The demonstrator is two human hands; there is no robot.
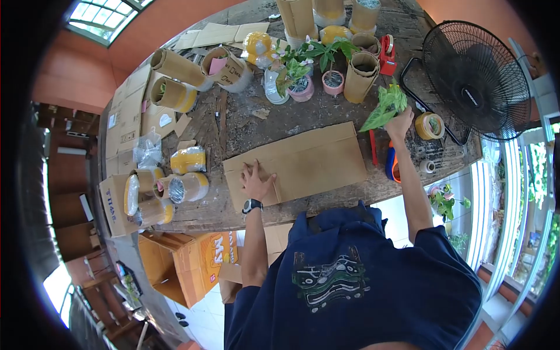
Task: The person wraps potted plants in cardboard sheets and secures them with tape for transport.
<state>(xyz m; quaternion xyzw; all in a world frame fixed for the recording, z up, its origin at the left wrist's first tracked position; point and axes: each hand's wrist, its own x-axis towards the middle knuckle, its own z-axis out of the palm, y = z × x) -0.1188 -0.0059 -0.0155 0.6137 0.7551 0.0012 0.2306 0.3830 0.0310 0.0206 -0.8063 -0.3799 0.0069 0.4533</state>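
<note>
A flat rectangular piece of brown cardboard [318, 157] lies on the worn wooden table [245, 125] near its front edge. Flat on the left end of that cardboard rests my left hand [256, 181], fingers spread, with a watch on the wrist. Beyond the cardboard's right end, my right hand [400, 123] is closed at the base of a leafy green plant [388, 106], whose leaves point away and to the left. Just below that hand lie a red tool [373, 147] and a blue-and-orange object [394, 163]. A yellow tape roll [430, 126] is to its right.
Potted plants [333, 82], cardboard tubes [361, 77] and a red tape dispenser [388, 55] stand at the back. A black fan [475, 81] occupies the right. Wrapped bundles [188, 188] and cardboard sheets [127, 114] are at the left; an orange box [192, 262] sits below the table.
</note>
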